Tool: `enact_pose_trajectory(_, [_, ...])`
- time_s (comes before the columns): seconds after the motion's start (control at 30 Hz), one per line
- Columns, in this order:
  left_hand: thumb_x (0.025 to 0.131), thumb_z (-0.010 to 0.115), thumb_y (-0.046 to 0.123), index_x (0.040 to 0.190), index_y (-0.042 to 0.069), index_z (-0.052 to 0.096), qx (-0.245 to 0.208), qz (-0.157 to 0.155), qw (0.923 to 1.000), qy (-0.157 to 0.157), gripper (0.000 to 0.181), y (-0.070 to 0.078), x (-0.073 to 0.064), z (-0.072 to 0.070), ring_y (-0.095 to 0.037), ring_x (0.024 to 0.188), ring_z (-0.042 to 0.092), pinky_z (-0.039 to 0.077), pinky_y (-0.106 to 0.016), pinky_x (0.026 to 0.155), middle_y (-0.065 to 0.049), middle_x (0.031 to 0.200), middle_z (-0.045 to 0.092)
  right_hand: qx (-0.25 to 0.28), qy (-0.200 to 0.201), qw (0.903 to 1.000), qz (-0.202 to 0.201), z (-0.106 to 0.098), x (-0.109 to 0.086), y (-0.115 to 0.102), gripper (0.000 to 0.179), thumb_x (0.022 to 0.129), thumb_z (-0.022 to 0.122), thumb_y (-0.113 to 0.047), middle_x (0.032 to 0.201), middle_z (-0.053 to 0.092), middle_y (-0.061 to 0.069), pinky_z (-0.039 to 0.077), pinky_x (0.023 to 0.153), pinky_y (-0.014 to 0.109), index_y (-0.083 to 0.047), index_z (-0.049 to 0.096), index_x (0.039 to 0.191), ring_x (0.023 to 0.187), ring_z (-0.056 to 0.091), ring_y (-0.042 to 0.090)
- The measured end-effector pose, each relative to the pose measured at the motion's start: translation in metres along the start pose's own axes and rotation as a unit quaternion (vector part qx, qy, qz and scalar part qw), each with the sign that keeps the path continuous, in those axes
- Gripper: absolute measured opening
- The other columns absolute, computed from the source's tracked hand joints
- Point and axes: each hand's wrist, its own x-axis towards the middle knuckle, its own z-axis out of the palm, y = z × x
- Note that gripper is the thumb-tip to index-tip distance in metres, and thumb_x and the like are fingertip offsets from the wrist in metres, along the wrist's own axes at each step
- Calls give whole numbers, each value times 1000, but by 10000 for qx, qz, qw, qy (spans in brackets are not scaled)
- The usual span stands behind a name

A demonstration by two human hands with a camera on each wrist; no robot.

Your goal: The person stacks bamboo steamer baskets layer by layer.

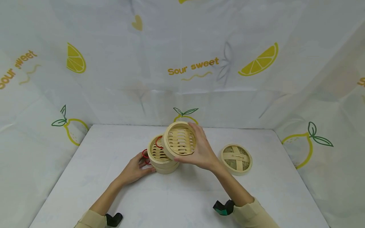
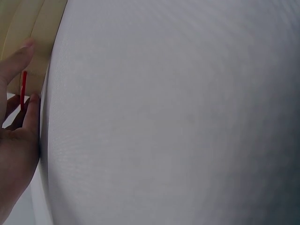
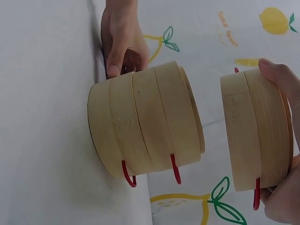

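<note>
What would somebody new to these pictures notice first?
Probably the bamboo steamer basket in the right hand, held above the stack that the left hand grips. A woven lid lies to the right on the white table. Behind, printed lemon slices and "Sour sweet" lettering brighten the pale backdrop.

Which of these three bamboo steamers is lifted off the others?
The steamer held in the right hand. A gap shows beneath it, while the other two steamers sit stacked on the table, held by the left hand.
</note>
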Motion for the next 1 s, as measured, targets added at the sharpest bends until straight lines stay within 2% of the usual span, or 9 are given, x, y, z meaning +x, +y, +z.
enact_pose_trajectory(0.37, [87,94,21,155,5,52,-89,59,9999,-8,82,3,0,0,-32,137,66,57,-38,119,-17,146,64,205,36,9998,-18,14,6,-4,134,62,106,-39,171,35,9,39,130,68,-15,28,169,157,39,33])
enact_pose_trajectory(0.63, [88,93,22,155,7,52,85,112,9999,41,80,3,-1,0,-24,134,69,59,-34,117,-14,145,65,305,6,9995,-36,21,7,-6,135,63,106,-37,172,34,9,37,132,67,-16,27,170,159,37,32])
enact_pose_trajectory(0.83, [88,94,21,155,7,52,-70,131,9999,-3,80,2,-1,0,-30,135,68,59,-38,118,-16,146,64,276,-45,9996,49,28,8,-5,135,64,105,-36,175,29,10,34,133,69,-17,26,171,163,30,34])
enact_pose_trajectory(1.0, [87,94,22,156,7,50,-140,25,9999,-39,82,3,0,-1,-36,139,66,59,-36,118,-16,148,62,304,-96,9995,19,33,9,-6,135,63,106,-37,175,30,11,34,133,69,-18,26,171,164,30,34])
